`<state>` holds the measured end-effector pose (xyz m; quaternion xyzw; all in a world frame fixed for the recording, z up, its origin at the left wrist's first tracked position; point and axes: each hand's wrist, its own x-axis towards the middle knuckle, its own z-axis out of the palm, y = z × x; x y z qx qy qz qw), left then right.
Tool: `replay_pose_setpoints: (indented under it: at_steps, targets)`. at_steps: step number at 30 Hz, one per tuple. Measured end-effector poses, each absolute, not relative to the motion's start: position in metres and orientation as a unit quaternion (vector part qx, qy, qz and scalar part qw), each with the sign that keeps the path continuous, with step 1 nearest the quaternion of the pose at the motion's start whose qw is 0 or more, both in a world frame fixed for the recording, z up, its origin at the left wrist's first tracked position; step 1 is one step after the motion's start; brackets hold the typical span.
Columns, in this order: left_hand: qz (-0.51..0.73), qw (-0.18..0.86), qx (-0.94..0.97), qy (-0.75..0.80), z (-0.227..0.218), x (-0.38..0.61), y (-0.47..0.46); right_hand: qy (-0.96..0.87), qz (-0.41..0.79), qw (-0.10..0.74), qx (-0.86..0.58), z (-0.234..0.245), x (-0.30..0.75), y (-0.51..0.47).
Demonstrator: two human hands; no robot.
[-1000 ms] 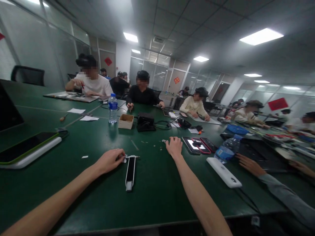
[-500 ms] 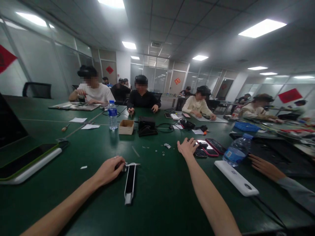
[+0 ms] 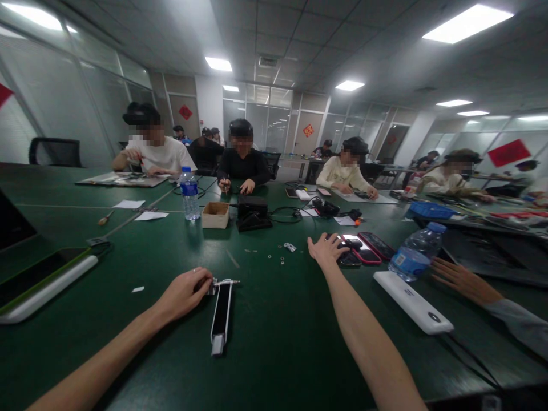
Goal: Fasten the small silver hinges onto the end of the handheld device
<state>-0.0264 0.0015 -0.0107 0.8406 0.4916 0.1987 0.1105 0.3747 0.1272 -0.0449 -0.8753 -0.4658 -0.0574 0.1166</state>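
Observation:
My left hand (image 3: 187,291) rests on the green table, its fingers closed at a small metal part (image 3: 213,286). This part sits at the top end of a narrow white-framed piece with a black middle (image 3: 221,311), which lies flat with a pale block at its near end. My right hand (image 3: 327,249) is stretched forward, palm down, fingers spread and empty as far as I can see. Its fingertips reach a dark object (image 3: 351,244) beside a pink-edged phone (image 3: 369,254). Between the hands lie a small silvery part (image 3: 290,247) and several tiny rings (image 3: 282,262).
A white power bank (image 3: 413,302) with a cable and a water bottle (image 3: 415,251) stand right, near another person's hand (image 3: 466,279). Ahead are a cardboard box (image 3: 215,216), a black device (image 3: 252,214) and another bottle (image 3: 189,194). A green-edged device (image 3: 47,282) lies left. Several people sit opposite.
The view has shifted slightly. My right hand stays spread by the phones, fingertips now over the dark object. My left hand remains at the metal part.

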Motion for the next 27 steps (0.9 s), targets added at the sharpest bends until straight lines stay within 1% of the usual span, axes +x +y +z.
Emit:
replay_pose_setpoints:
  at_steps: [5, 18, 23, 27]
  targets:
    - [0.199, 0.112, 0.842, 0.488, -0.011, -0.027, 0.002, -0.479, -0.065, 0.109, -0.868, -0.043, 0.374, 0.125]
    - [0.202, 0.114, 0.845, 0.481, -0.01, -0.025, 0.0, -0.461, -0.055, 0.133, -0.876, -0.046, 0.372, 0.125]
    - [0.198, 0.114, 0.847, 0.481, -0.005, -0.023, -0.002, -0.488, -0.107, 0.109, -0.859, -0.043, 0.369, 0.122]
    - [0.184, 0.116, 0.851, 0.478, -0.003, -0.022, -0.004, -0.524, -0.139, 0.111, -0.833, -0.04, 0.365, 0.117]
